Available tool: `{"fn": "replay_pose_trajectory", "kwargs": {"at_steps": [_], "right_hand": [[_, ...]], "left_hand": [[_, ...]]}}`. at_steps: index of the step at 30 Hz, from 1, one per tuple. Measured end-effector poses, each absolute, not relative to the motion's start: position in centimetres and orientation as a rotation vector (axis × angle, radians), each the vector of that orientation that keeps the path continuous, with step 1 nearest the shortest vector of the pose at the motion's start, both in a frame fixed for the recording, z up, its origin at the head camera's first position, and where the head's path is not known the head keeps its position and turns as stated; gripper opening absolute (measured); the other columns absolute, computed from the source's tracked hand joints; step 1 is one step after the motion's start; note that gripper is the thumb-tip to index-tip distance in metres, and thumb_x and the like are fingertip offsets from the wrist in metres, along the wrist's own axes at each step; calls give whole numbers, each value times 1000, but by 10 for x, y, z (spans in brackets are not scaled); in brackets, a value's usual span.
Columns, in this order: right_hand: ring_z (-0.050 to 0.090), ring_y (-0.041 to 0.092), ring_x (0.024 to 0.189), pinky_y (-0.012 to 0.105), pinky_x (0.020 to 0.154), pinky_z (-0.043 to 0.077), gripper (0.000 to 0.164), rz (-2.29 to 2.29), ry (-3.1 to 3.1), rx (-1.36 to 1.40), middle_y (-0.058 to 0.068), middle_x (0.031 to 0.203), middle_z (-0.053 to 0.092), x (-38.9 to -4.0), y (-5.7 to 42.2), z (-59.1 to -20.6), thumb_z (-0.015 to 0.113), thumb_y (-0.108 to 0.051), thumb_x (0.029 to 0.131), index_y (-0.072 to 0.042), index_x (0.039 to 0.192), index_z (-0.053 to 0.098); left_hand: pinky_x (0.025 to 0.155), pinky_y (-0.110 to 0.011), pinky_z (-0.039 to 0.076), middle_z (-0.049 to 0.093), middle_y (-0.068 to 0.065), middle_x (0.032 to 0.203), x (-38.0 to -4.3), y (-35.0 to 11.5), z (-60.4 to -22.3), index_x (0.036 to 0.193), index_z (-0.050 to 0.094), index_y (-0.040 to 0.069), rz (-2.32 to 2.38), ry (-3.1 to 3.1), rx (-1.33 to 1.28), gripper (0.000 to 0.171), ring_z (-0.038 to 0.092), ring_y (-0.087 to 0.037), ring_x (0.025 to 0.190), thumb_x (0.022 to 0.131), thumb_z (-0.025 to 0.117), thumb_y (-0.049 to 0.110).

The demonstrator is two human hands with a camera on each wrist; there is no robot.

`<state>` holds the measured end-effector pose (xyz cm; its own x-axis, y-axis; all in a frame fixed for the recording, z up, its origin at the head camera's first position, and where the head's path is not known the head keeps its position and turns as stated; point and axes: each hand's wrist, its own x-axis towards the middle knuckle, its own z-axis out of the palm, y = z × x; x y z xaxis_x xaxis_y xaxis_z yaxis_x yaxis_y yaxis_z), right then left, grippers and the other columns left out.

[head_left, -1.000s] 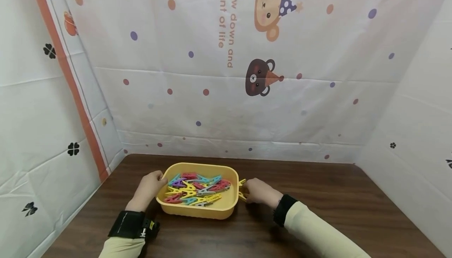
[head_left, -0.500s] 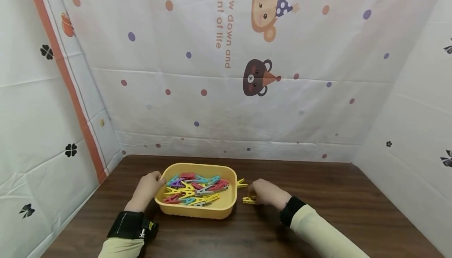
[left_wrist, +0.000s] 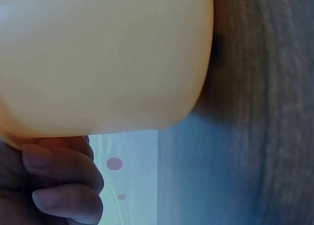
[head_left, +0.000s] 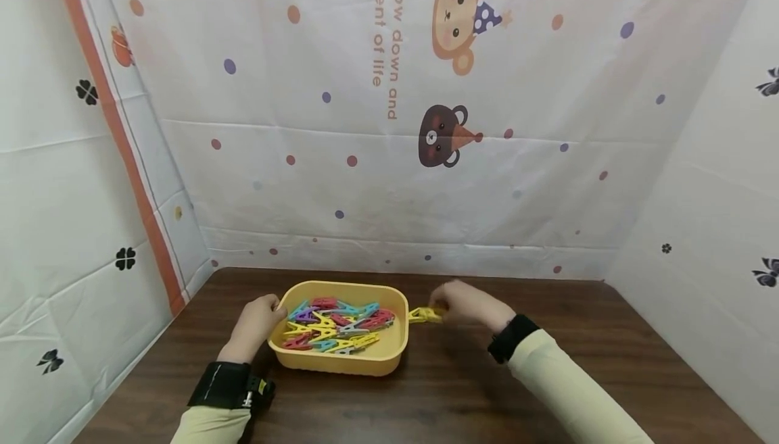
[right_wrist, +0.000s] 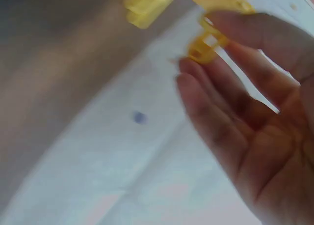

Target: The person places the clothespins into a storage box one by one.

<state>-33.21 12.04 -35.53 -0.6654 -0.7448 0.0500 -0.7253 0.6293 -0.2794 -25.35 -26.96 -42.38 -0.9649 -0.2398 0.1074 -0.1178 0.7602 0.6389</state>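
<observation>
A yellow plastic basin point(head_left: 341, 363) stands on the table, holding a loose pile of coloured clothespins point(head_left: 331, 326). My left hand point(head_left: 255, 322) grips its left rim; in the left wrist view, curled fingers point(left_wrist: 66, 158) show below the basin's pale wall point(left_wrist: 108, 63). Beyond the basin's right side, my right hand point(head_left: 471, 302) pinches a yellow clothespin point(right_wrist: 208, 43) between thumb and fingertips. A second yellow clothespin point(head_left: 417, 315) sits close against the basin's right wall, overlapping the pinched one in the head view. The right wrist view is motion-blurred.
The dark wood-patterned table point(head_left: 548, 376) runs back to a hanging white cloth point(head_left: 377, 194) printed with dots and animal heads. More white cloth closes off the left and right sides. Black bands point(head_left: 219, 385) circle both wrists.
My right hand has moved away from the front toward the table's back, taking the pinched yellow clothespin along beside the other one. The left hand and basin have stayed put.
</observation>
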Motion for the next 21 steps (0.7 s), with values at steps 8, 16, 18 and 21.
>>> {"fn": "replay_pose_trajectory", "kwargs": {"at_steps": [8,16,18,21], "right_hand": [[49,12,74,26,70,44,12,-335,2751,-1405,4,83,61,-342,36,-306,73,-5,89,-3,101,71],[63,15,96,27,84,53,26,-31,2726,-1246,6,118,73,-338,-54,-331,69,-2,92,-9,117,73],[61,14,90,26,80,52,20,44,2741,-1202,3,114,73,-335,-67,-342,69,-4,94,-11,112,74],[54,12,78,25,71,46,8,133,2763,-1128,-1,97,70,-332,-78,-356,68,-7,95,-14,98,70]], "left_hand": [[58,-29,32,34,-3,68,-254,-270,-424,74,44,6,-956,-2786,285,26,41,-18,63,96,57,12],[58,-29,34,37,-3,68,-255,-271,-421,77,49,4,-899,-2808,289,22,43,-19,63,96,58,12],[58,-29,33,37,-3,68,-256,-270,-421,77,48,4,-891,-2808,276,22,43,-18,63,95,57,12],[58,-29,33,37,-3,68,-255,-270,-422,76,48,4,-887,-2808,264,23,42,-18,63,95,57,12]]}}
